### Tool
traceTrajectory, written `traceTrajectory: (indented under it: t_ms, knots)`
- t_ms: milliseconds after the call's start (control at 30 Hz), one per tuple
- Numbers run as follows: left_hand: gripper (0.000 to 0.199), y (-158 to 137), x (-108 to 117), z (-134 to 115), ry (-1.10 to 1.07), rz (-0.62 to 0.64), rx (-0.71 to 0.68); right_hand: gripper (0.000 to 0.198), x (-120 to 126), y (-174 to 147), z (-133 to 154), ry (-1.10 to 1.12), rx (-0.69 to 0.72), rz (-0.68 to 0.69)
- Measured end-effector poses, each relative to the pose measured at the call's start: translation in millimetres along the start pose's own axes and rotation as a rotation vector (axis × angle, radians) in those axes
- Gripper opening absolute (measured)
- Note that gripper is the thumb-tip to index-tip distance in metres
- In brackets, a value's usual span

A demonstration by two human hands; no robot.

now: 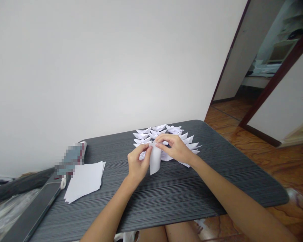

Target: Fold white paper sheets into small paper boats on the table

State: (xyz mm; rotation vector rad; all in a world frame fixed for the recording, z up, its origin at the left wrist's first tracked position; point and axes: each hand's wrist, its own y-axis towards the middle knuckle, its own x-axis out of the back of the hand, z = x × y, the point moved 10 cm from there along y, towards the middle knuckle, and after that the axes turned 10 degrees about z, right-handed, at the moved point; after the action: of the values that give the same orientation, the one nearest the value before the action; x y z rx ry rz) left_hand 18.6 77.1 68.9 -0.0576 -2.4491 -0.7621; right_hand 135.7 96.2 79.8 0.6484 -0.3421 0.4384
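a sheet [155,161] is being pinched near its top between the thumbs and fingers of the left hand [138,161] and the right hand [176,148], both grips closed on it, on the near side of the boats [158,127], its lower end hanging free and curling. if the two pinches are being pulled unevenly, the paper could be skewed, creased off line or torn. since the right wrist is being held so close to the boats, those beneath could be nudged or crushed by a careless dip.

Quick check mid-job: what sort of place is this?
Probably a room in a home: it has a plain pale wall, a wood-patterned floor and a dark red door frame at the right.
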Motion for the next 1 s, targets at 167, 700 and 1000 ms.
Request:
traceTrajectory:
  t_ms: [167,700,1000]
  knots:
    - [0.020,-2,4,7,-0.059,-0.054,0.058,0.010,-1,-1,3,-0.004,0.007,0.001]
    - [0.020,-2,2,-3,0.020,-0.023,-0.004,0.009,-1,0,3,-0.038,-0.004,0.018]
    - [0.024,1,3,20,-0.059,-0.046,0.122,0.016,-10,-4,-53,0.372,-0.395,-0.045]
